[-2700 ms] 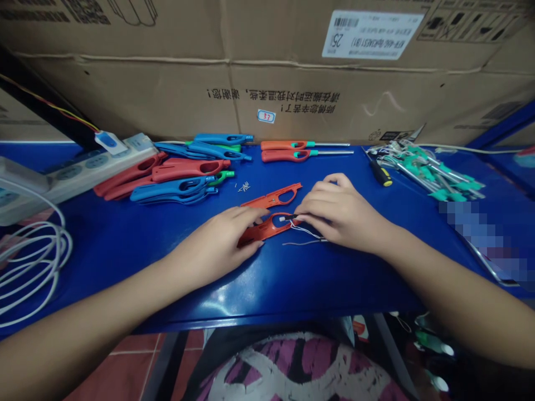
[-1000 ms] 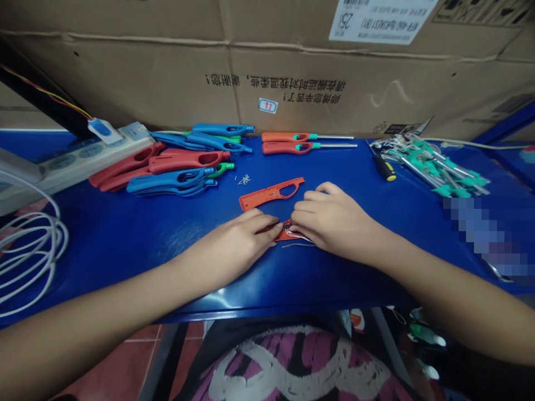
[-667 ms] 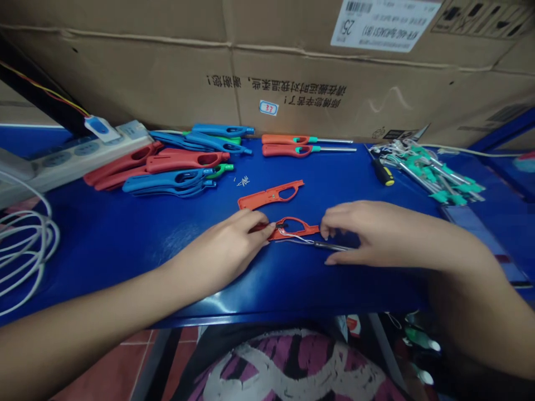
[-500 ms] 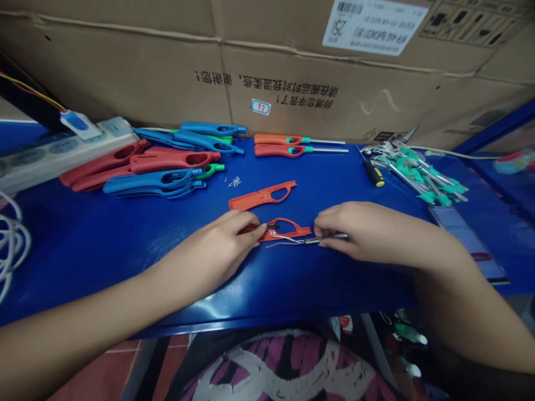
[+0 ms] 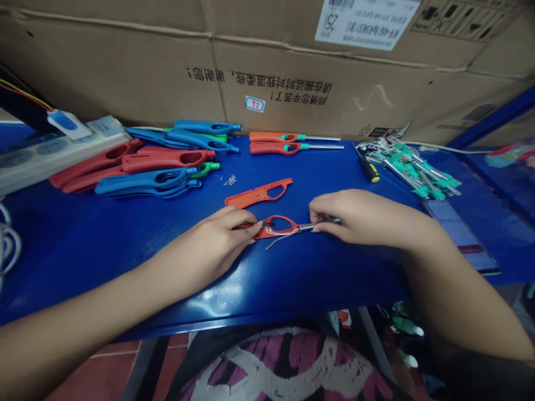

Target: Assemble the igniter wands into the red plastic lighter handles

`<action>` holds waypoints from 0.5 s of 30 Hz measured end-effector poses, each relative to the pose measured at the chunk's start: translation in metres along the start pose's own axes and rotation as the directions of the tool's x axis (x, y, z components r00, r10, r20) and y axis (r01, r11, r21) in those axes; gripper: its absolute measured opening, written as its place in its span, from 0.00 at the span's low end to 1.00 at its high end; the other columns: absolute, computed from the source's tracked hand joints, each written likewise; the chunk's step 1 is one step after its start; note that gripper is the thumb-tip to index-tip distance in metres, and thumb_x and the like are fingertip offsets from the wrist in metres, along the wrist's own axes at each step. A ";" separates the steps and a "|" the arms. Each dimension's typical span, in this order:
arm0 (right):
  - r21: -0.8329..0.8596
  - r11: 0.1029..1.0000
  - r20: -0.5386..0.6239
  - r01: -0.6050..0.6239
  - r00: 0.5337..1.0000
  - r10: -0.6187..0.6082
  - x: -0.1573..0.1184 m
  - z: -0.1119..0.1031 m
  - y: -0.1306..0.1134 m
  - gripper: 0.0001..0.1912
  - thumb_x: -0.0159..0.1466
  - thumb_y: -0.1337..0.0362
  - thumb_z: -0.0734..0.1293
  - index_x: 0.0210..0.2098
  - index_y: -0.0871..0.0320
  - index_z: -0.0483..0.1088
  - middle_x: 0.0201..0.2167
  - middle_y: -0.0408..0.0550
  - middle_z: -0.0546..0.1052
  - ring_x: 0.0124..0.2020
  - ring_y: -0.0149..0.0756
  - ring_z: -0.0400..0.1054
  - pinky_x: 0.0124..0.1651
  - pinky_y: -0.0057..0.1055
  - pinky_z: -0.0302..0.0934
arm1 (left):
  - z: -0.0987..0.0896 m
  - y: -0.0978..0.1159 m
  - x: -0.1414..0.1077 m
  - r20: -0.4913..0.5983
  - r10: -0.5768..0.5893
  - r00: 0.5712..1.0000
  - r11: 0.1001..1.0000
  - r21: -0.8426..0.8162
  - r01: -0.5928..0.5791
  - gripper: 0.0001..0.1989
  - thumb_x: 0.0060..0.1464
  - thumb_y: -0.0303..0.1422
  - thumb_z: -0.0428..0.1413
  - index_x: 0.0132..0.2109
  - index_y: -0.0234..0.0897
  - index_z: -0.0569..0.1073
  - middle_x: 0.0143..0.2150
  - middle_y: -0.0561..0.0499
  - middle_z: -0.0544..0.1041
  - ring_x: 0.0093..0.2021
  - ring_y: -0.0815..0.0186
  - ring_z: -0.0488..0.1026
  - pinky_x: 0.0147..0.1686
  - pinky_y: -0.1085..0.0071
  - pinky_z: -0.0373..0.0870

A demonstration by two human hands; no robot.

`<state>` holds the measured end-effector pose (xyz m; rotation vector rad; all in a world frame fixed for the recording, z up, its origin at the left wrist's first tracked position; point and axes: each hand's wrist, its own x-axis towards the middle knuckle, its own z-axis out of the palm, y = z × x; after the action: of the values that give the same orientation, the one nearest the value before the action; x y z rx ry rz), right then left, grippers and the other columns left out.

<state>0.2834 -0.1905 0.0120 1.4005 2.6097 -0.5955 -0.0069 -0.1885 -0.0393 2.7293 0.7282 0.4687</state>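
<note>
Orange shell [image 5: 262, 233], tube [image 5: 307, 227], hands [image 5: 223, 234] pinching each

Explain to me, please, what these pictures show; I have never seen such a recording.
There is no machine here: these are a person's two bare hands. One camera, worn on the head, takes every picture, looking forward and down. The left hand holds an orange handle half on the blue table; the right hand pinches a metal tube, its end at the half's narrow tip. Another orange handle half lies just beyond. Farther back are tiny loose pieces, two long-necked lighters, a screwdriver and a pile of green-collared tubes. Red handles and blue handles lie on the left, near a power strip.
</note>
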 end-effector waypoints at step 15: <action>-0.171 0.985 0.000 0.013 1.000 -0.013 0.002 0.003 -0.007 0.06 0.65 0.70 0.66 0.31 0.57 0.71 0.32 0.45 0.76 0.31 0.33 0.66 0.32 0.30 0.46 | 0.003 0.000 0.000 -0.019 0.005 1.000 1.000 -0.024 -0.006 0.16 0.70 0.31 0.48 0.55 0.32 0.77 0.48 0.41 0.77 0.47 0.57 0.73 0.47 0.60 0.76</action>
<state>0.2763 -0.1943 0.0105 1.3330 2.6013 -0.3617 -0.0063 -0.1890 -0.0421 2.7089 0.7154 0.5015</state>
